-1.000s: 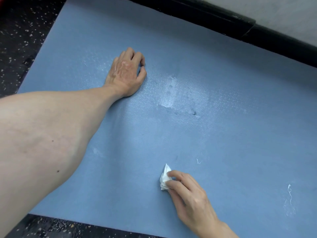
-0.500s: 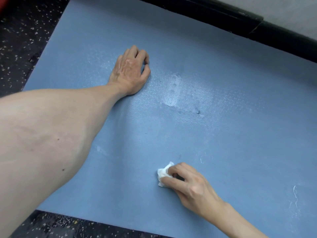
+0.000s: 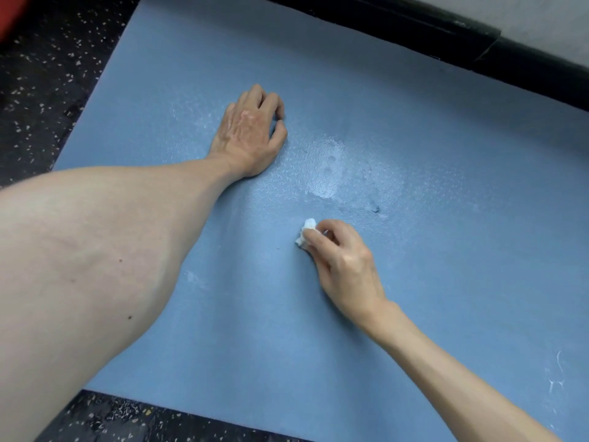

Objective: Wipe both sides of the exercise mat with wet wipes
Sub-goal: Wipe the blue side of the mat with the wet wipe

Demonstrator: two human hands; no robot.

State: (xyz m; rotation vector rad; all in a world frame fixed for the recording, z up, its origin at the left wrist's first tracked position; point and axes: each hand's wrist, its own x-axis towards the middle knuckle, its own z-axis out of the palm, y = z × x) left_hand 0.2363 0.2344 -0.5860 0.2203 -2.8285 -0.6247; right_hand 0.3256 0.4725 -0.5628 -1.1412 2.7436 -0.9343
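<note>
A blue exercise mat [image 3: 430,161] lies flat on the floor and fills most of the view. My right hand [image 3: 344,263] pinches a small crumpled white wet wipe [image 3: 306,232] against the mat near its middle. My left hand [image 3: 251,132] rests on the mat farther away and to the left, knuckles up, fingers curled under, holding nothing. A pale wet patch [image 3: 328,167] with a small dark dent beside it shines between the two hands.
Black speckled floor [image 3: 47,74] borders the mat on the left and at the near edge. A black baseboard [image 3: 446,30] under a white wall runs along the far side. White scuff marks [image 3: 556,374] show on the mat at lower right.
My right hand has slid the wipe away from me across the mat, toward the wet patch. My left hand has stayed planted in place.
</note>
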